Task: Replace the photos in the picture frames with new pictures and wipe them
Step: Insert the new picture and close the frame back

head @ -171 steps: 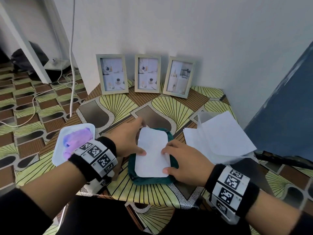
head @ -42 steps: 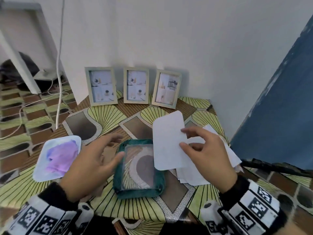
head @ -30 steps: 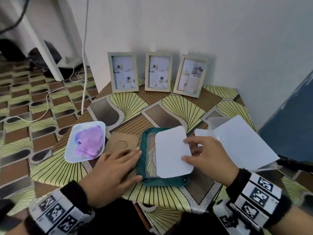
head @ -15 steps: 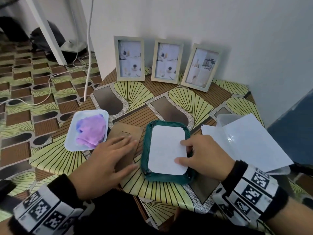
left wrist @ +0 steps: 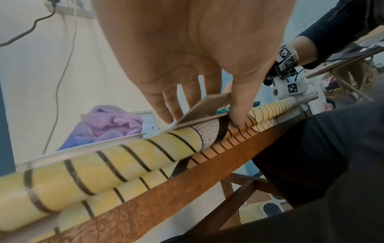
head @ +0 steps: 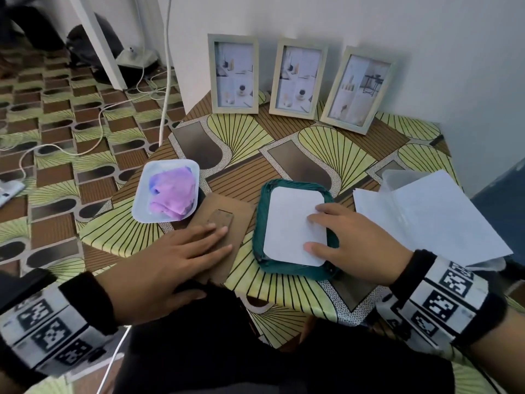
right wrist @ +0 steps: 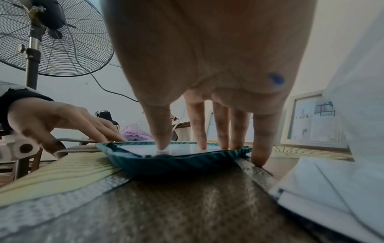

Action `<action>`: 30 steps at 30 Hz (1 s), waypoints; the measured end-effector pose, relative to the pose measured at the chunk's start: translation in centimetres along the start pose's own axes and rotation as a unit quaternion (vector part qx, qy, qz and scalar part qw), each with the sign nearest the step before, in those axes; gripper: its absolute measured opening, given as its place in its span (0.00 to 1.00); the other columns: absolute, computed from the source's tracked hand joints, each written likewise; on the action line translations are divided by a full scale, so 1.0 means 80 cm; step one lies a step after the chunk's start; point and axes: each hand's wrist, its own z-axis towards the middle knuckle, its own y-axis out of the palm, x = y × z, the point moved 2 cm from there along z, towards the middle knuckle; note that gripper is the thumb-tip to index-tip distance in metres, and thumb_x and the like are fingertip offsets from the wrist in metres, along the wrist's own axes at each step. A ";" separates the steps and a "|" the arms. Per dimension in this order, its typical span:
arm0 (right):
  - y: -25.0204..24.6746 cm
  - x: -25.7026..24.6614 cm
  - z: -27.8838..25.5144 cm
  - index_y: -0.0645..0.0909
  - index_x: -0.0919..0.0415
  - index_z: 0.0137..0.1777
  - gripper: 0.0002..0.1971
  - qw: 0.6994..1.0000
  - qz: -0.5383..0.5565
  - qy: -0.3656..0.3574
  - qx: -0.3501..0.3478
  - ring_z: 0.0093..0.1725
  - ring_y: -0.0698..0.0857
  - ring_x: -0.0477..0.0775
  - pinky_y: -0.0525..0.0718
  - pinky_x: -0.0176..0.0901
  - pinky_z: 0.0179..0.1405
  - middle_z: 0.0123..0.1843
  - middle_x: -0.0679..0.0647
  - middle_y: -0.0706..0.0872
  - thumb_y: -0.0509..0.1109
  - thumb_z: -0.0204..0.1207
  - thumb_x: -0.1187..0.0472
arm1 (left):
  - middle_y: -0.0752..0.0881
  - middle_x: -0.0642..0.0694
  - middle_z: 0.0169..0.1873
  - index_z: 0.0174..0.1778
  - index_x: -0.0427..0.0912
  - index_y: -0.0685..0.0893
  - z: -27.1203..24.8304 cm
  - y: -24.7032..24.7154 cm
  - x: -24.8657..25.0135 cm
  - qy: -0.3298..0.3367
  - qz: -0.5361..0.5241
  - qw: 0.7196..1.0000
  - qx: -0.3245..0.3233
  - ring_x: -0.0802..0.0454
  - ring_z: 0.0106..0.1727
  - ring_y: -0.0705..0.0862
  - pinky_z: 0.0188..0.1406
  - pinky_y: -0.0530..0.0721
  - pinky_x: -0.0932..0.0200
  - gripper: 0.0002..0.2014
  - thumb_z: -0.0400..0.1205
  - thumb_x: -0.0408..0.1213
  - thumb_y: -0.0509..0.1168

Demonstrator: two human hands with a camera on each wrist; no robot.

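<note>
Green frame [head: 295,268] lies face down at centre of the head view, on the patterned table [head: 335,149]. White photo [head: 294,223] sits inside it, blank side up. Right hand [head: 352,243]: fingers straight and spread, thumb and fingertips [right wrist: 202,144] pressing the photo flat, little finger down on the table just right of the frame. Left hand [head: 181,260]: fingers extended on top of the brown backing board [head: 227,223], thumb at the board's near edge by the table lip; board's near end tilted up in the left wrist view. White tray [head: 166,191] with purple cloth [head: 173,194] left of the board. Three pale frames [head: 298,81] lean on the wall, upper centre. Loose white sheets [head: 434,217] at right.
</note>
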 end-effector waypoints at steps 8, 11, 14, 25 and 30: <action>0.001 -0.002 0.000 0.69 0.48 0.79 0.31 1.000 -0.020 0.001 -0.005 0.79 0.69 0.49 0.70 0.45 0.75 0.84 0.46 0.64 0.66 0.79 0.39 | 0.68 0.50 0.81 0.81 0.42 0.68 -0.018 -0.016 0.019 0.016 -0.036 0.995 0.091 0.51 0.83 0.63 0.77 0.72 0.47 0.26 0.86 0.43 0.58; 0.000 -0.003 0.000 0.69 0.48 0.79 0.31 1.000 -0.025 0.004 -0.004 0.78 0.69 0.48 0.70 0.44 0.74 0.83 0.46 0.64 0.66 0.78 0.39 | 0.71 0.48 0.79 0.79 0.38 0.70 -0.018 -0.027 0.024 -0.009 -0.118 0.976 0.184 0.53 0.82 0.66 0.78 0.69 0.53 0.23 0.87 0.39 0.52; -0.002 -0.004 0.001 0.70 0.48 0.78 0.31 1.000 -0.023 0.005 -0.002 0.77 0.71 0.48 0.72 0.44 0.73 0.82 0.46 0.66 0.67 0.77 0.38 | 0.75 0.50 0.76 0.77 0.38 0.73 -0.009 -0.039 0.032 -0.046 -0.183 0.942 0.279 0.57 0.77 0.73 0.75 0.70 0.63 0.22 0.85 0.29 0.58; -0.011 0.001 0.009 0.81 0.50 0.71 0.33 1.000 -0.017 0.014 0.011 0.73 0.76 0.47 0.73 0.41 0.70 0.77 0.46 0.77 0.73 0.69 0.34 | 0.67 0.43 0.81 0.80 0.43 0.70 0.098 -0.048 0.059 0.032 -0.074 0.986 0.146 0.46 0.84 0.62 0.81 0.65 0.44 0.26 0.85 0.29 0.62; -0.011 0.009 0.009 0.80 0.57 0.71 0.27 0.999 0.009 0.024 0.020 0.71 0.78 0.50 0.73 0.41 0.70 0.74 0.49 0.80 0.72 0.76 0.44 | 0.59 0.52 0.84 0.86 0.50 0.55 0.120 -0.030 0.059 0.033 -0.012 0.998 0.049 0.53 0.86 0.53 0.83 0.60 0.51 0.30 0.87 0.51 0.52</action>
